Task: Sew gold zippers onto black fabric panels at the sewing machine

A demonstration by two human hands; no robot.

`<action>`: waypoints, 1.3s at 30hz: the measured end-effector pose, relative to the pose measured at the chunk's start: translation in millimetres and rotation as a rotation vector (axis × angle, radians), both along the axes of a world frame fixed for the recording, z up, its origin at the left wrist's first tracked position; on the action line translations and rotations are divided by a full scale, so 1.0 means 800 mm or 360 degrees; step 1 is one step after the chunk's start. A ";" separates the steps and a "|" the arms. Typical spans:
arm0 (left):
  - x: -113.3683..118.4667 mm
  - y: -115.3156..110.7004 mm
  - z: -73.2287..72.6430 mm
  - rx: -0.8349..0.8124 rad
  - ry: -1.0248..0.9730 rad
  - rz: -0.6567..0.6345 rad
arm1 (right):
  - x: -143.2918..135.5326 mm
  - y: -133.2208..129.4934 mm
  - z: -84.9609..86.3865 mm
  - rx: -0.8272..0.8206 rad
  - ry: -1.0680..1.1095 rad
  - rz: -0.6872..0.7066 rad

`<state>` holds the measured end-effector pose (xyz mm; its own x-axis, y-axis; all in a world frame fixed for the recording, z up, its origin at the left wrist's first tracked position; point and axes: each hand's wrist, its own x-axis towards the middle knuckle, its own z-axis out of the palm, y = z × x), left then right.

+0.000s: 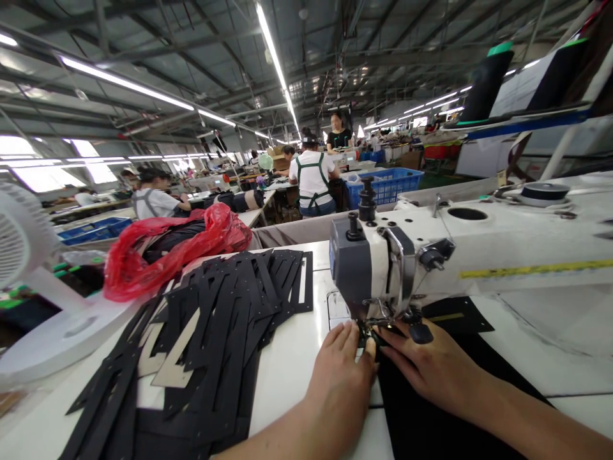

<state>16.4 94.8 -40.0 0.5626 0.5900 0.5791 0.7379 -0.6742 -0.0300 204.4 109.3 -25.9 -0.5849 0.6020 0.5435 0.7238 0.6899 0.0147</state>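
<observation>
Fingers slightly curled on left hand (pixel 342 383), extended on right hand (pixel 431 361); can't tell if gripping. Black fabric panel (pixel 426 421) under right, the nearer; visible length runs from sewing machine head (pixel 371 262) toward wearer.

The left forearm (pixel 282 429) is bare, thick and smooth where it enters at the bottom edge, narrowing toward the wrist. The left grip (pixel 341 377) is a bare hand with a broad, rounded back and a stout thumb (pixel 370 355). The right forearm (pixel 522 409), also bare, looks long and slender. The right grip (pixel 433 361) is an ungloved hand with slim, tapering fingers (pixel 401 359), their tips partly hidden.
</observation>
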 end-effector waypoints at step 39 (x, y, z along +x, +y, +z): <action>-0.003 -0.028 -0.007 0.0190 -0.0057 -0.0143 | 0.002 -0.049 -0.034 0.0447 -0.0230 -0.0380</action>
